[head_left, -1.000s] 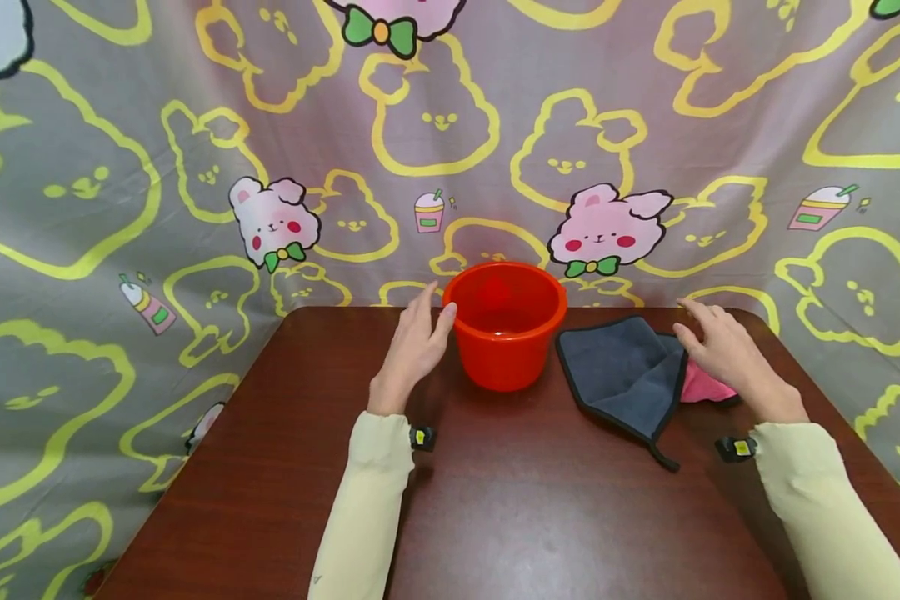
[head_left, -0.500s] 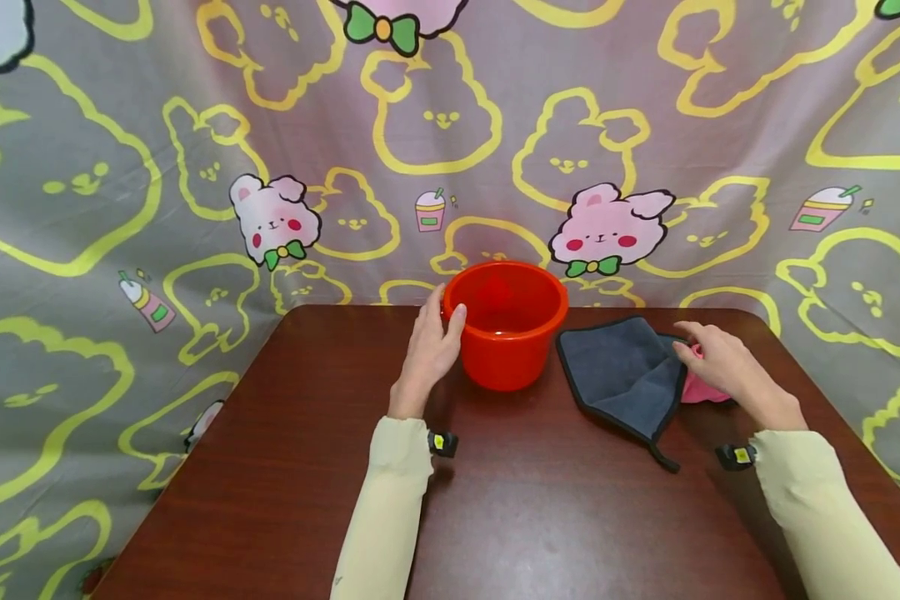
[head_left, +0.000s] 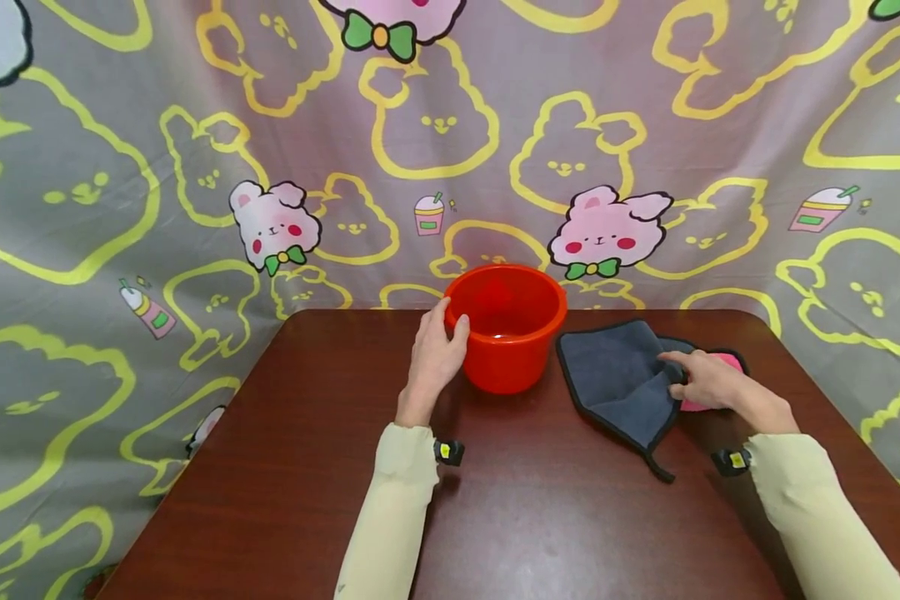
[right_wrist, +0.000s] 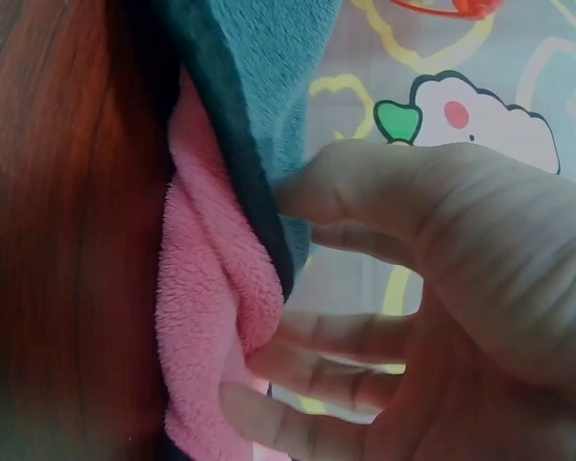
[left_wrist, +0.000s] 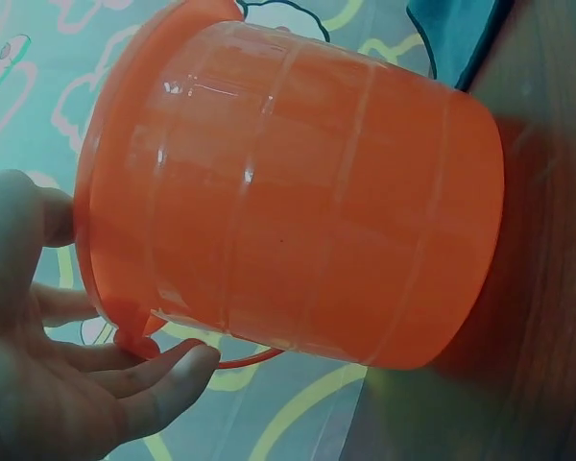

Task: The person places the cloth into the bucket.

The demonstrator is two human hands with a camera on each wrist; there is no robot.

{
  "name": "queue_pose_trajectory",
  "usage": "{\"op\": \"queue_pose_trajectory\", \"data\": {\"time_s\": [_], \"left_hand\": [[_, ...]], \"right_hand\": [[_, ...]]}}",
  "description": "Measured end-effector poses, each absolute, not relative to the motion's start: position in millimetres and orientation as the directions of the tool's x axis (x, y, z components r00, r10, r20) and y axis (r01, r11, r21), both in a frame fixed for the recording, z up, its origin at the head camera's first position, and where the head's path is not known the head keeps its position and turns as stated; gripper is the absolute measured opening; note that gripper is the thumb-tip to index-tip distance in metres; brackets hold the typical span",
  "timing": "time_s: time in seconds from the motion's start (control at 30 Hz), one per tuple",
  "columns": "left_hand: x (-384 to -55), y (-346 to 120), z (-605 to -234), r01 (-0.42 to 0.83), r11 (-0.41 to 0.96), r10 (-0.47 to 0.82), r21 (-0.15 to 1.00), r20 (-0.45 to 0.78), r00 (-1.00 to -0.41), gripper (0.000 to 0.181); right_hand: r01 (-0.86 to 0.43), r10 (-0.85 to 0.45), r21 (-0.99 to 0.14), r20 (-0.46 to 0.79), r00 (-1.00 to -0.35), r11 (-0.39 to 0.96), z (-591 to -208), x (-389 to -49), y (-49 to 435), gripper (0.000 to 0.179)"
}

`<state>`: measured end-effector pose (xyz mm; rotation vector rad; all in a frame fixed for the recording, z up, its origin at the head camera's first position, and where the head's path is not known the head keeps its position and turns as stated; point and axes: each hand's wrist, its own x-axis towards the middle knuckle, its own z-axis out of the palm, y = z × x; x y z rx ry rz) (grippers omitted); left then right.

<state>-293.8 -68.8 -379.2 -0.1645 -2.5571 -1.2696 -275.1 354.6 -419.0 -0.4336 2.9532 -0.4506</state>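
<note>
A red plastic bucket (head_left: 504, 367) stands upright near the table's back edge. My left hand (head_left: 437, 354) holds its left rim; in the left wrist view the thumb touches the rim and the fingers curl around the lug of the handle (left_wrist: 254, 360). To the bucket's right lies a plush cleaning cloth (head_left: 615, 367), dark grey with black edging, a loop at its front corner. Pink plush (right_wrist: 206, 279) shows beneath the grey; whether it is one two-sided cloth I cannot tell. My right hand (head_left: 708, 382) pinches the cloth's right part between thumb and fingers.
Everything rests on a dark brown wooden table (head_left: 540, 508) with rounded back corners. A patterned curtain (head_left: 487, 200) hangs right behind the back edge and along both sides. A small black camera sits at each wrist.
My left hand has moved right and come onto the bucket's rim. My right hand has lowered onto the cloth and gathered a fold of it; more pink shows behind the hand.
</note>
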Motion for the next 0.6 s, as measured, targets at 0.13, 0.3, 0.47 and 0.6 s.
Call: {"op": "queue_pose_trajectory", "data": {"time_s": [0.13,0.3,0.47,0.6], "left_hand": [[-294.5,-69.2,-378.1,0.245,0.606,-0.015,0.757,0.319,-0.948,0.055],[-296.2,-69.1,-378.2,0.263,0.577,-0.023,0.773,0.337,-0.941,0.054],[-297.5,-68.7,-379.0,0.257,0.556,-0.044,0.79,0.337,-0.941,0.053],[-298.3,-69.0,-379.4,0.254,0.544,-0.054,0.8,0.335,-0.941,0.053]], "right_hand": [[-0.217,-0.27,-0.292,-0.154,-0.95,0.931,-418.5,-274.0,355.4,0.069],[-0.166,-0.247,-0.304,-0.251,-0.936,0.938,-418.2,-272.7,355.6,0.07],[-0.161,-0.256,-0.317,-0.285,-0.924,0.935,-417.3,-272.8,353.7,0.055],[-0.175,-0.267,-0.331,-0.258,-0.928,0.927,-415.8,-272.4,354.9,0.045]]}}
